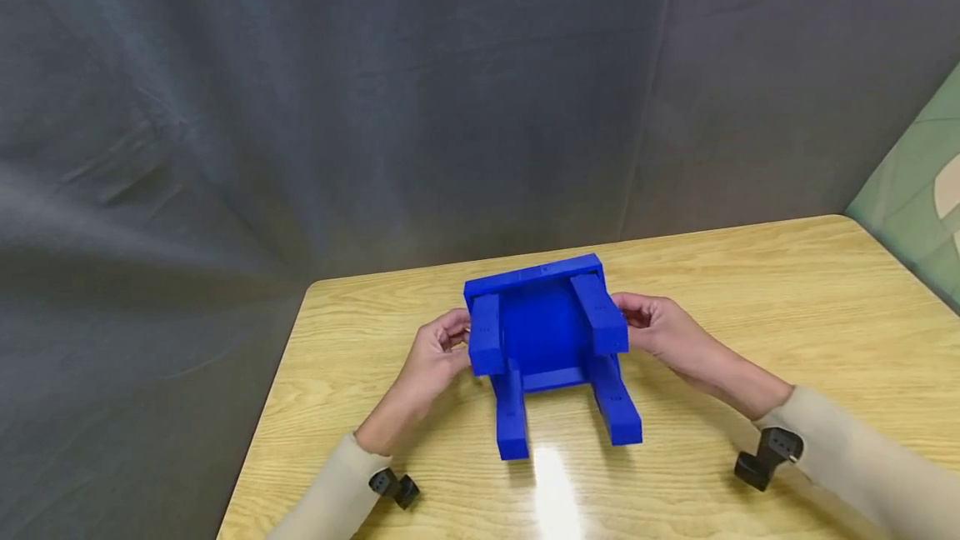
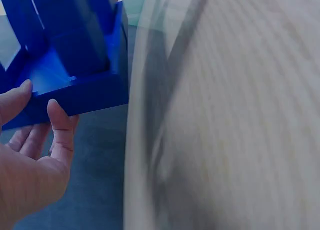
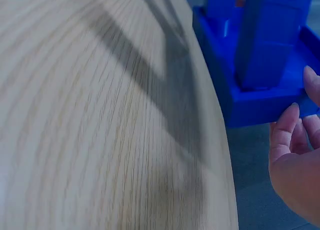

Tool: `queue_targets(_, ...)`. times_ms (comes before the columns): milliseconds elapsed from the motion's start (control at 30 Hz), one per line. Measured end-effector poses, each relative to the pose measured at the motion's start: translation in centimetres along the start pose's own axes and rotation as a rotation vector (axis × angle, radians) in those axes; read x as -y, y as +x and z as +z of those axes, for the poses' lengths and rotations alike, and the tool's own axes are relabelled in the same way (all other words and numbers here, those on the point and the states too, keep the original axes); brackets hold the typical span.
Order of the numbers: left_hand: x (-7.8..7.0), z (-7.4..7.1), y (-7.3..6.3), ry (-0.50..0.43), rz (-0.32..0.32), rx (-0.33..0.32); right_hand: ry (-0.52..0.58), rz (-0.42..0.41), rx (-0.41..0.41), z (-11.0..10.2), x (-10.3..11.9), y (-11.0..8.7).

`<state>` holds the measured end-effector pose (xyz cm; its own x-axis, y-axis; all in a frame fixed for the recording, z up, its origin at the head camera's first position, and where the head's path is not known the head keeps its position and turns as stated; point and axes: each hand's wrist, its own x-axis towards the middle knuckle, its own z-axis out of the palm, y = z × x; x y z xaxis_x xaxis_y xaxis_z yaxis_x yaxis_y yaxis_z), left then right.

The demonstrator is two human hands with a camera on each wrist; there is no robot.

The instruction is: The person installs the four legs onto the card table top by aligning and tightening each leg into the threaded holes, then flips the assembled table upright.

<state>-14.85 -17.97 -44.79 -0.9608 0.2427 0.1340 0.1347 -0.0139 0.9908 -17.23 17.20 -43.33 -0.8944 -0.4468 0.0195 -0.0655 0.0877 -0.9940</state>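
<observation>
A small blue stool is held up over the table in the head view, its hollow underside and several block legs facing me. My left hand grips its left side, with the fingertips partly hidden behind the stool. On the opposite side my right hand holds the edge, its fingers also partly hidden. In the left wrist view, the thumb lies over the rim and the other fingers are below it. The right wrist view likewise has the rim pinched between thumb and fingers.
A light wood-grain table lies beneath, with a bright glare spot near the front. Dark grey cloth hangs behind and to the left. A green patterned surface stands at the right edge. Small black devices are on both sleeves.
</observation>
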Motion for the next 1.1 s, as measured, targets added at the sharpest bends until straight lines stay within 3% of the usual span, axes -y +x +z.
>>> queue_targets(100, -0.5, -0.2, -0.3, 0.039, 0.031, -0.004, 0.012, -0.011, 0.021, -0.2, 0.2, -0.4)
queue_targets(300, -1.5, 0.0, -1.1, 0.081, 0.119, 0.019, -0.038, -0.155, 0.031, -0.4, 0.6, -1.1)
queue_targets(533, -1.5, 0.1, -1.2, 0.104, 0.263, 0.028, -0.151, -0.321, -0.010, -0.3, 0.9, -1.1)
queue_targets(700, -1.3, 0.2, -1.2, 0.112, 0.298, 0.007, -0.171, -0.384, -0.028, -0.2, 0.5, -1.1)
queue_targets(867, -1.6, 0.5, -1.5, 0.131, 0.249, -0.002, -0.159, -0.313, -0.097, 0.2, 0.4, -1.2)
queue_targets(1100, -2.5, 1.2, -2.1, 0.149, 0.049, -0.057, -0.153, -0.073, -0.158, 0.1, 1.1, -1.8)
